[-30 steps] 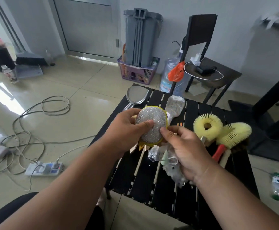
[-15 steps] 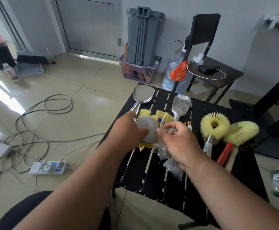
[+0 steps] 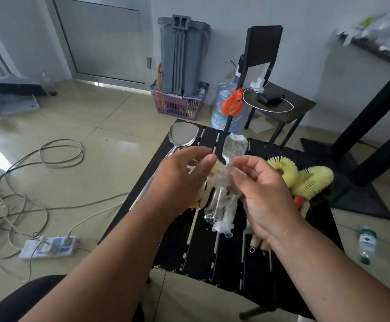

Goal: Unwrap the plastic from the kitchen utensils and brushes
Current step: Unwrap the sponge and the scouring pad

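Note:
Both hands are raised over the black slatted table. My left hand and my right hand pinch a crumpled strip of clear plastic wrap between them; its tail hangs down. A yellow edge of the scrubber shows on the table just under my left hand. A metal spatula lies at the table's far left. A plastic-wrapped utensil lies behind my hands. Two yellow round brushes lie at the right.
A black chair with a charger stands behind the table beside a water jug. A purple basket holds a grey bin. Cables and a power strip lie on the floor at left. A small bottle lies at right.
My left hand has let go of the silver scrubber, which now lies on the table. Both hands now hold only the plastic wrap and have lifted it.

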